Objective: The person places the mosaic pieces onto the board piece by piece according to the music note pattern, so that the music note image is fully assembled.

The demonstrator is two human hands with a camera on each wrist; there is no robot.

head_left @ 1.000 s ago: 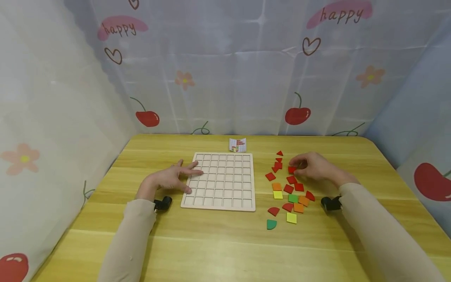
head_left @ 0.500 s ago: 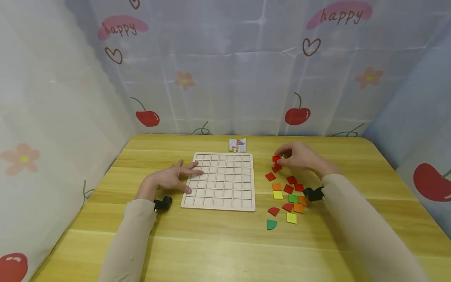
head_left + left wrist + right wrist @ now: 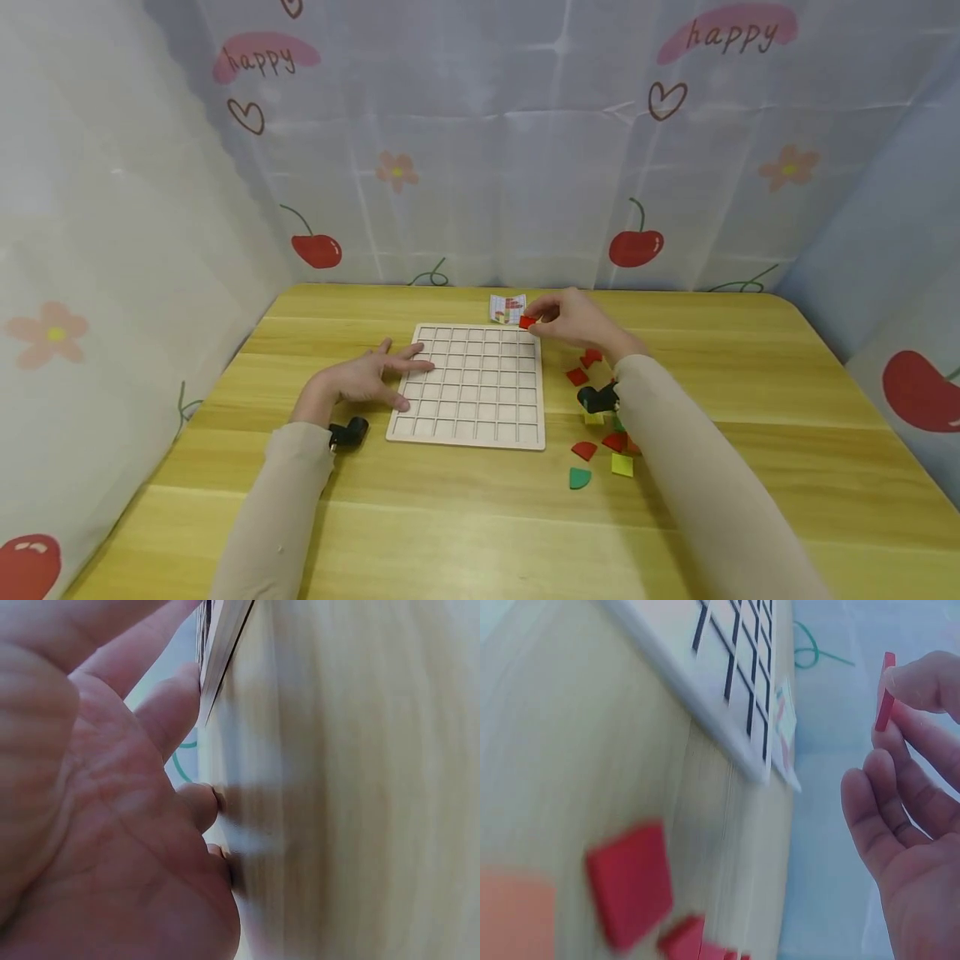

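Note:
Between thumb and fingertips, my right hand [image 3: 576, 319] pinches a red square tile [image 3: 527, 322]. In the head view that tile overlaps the back right corner of a pale wooden grid board [image 3: 467, 411]; the right wrist view has the tile [image 3: 886, 691] edge-on, raised off the table. My left hand [image 3: 367, 377] lies with fingers spread on the board's left edge, thumb and fingertips over its rim. In the left wrist view the palm of this hand [image 3: 127, 825] shows, with some fingertips down on the wood and the board's edge [image 3: 225, 652] at the top.
A small printed picture card [image 3: 506, 309] lies behind the board. To the board's right are scattered tiles, among them a red quarter-round [image 3: 584, 450], a green quarter-round [image 3: 579, 477] and a yellow square [image 3: 622, 465]. The right forearm covers some of them. A printed curtain [image 3: 480, 192] stands behind the table.
My right hand has taken the red square tile from the scattered pieces and carried it left and back to the board's far corner. The left hand keeps its place.

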